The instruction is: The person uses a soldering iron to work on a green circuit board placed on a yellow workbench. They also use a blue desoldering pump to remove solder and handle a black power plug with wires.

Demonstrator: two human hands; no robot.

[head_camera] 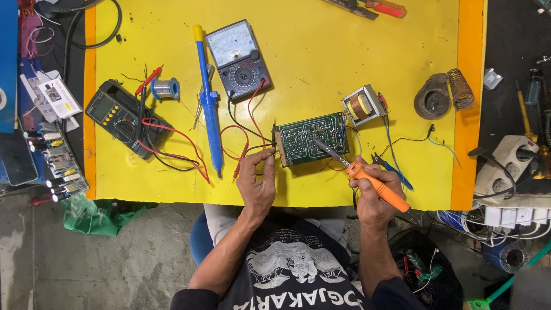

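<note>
Your right hand (376, 192) was clamped on the orange soldering iron (367, 179), its tip resting on the green circuit board (310, 139) near the front of the yellow tabletop (321, 51). Your left hand (256, 181) pinched a thin solder wire (265, 150) at the board's left edge. A small transformer (363, 105) sat just beside the board.

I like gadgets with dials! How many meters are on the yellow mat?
2. A grey meter with a needle scale lies near the mat's top middle; a black meter with a screen lies at the left. More may be hidden off-frame.
</note>
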